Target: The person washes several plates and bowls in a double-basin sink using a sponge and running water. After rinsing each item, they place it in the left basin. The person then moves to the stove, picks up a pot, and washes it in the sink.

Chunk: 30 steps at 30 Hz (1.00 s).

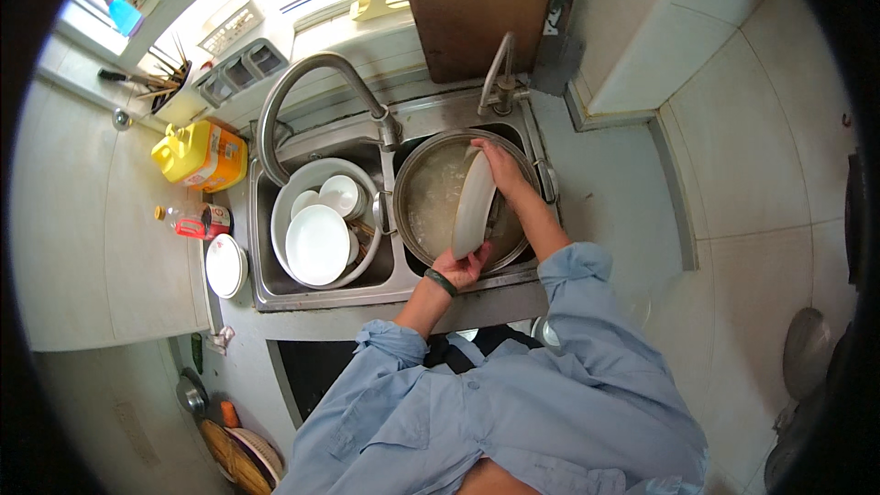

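Note:
Tilted on its edge over a large metal pot, a white dish is held between my two hands. My left hand grips its near end, and a dark bangle circles that wrist. Its far end is in my right hand. Cloudy water fills the pot, which sits in the right sink basin. In the left basin stands a pale plastic tub with a white plate, stacked white bowls and some chopsticks.
A curved faucet arches over the left basin; a smaller tap rises behind the right. A yellow jug, a bottle with a red label and stacked white dishes stand left of the sink. A brown board leans behind.

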{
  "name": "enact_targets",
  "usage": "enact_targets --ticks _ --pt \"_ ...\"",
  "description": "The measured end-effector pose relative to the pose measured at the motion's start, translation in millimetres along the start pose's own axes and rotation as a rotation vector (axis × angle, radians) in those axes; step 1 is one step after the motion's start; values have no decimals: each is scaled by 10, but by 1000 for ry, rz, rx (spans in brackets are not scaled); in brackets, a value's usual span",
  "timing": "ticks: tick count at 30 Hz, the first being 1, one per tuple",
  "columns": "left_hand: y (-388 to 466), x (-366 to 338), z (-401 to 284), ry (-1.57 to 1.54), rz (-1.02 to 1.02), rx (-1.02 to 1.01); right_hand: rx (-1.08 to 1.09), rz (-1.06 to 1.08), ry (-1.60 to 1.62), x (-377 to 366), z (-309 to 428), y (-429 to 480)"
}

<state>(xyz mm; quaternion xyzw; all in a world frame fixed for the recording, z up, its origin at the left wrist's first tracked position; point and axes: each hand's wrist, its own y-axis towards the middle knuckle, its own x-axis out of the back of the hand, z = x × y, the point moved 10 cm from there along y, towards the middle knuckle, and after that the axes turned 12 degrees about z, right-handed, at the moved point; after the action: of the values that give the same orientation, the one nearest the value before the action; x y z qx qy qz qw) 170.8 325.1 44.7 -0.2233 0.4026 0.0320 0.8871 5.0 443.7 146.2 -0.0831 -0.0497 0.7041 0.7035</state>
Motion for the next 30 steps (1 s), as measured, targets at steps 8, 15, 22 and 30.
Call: enact_targets --ticks 8,15,22,30 --pt "-18 -68 -193 452 13 2 -471 63 871 -654 -987 -705" --pt "-354 -364 -833 947 -430 -503 -374 211 1219 -826 -768 -914" --pt "-947 -1097 -1477 1976 -778 -1050 -256 -187 578 -19 -1093 -841" --pt "-906 -1561 -1054 2417 -993 -1153 -423 -97 33 -116 -1111 -702"
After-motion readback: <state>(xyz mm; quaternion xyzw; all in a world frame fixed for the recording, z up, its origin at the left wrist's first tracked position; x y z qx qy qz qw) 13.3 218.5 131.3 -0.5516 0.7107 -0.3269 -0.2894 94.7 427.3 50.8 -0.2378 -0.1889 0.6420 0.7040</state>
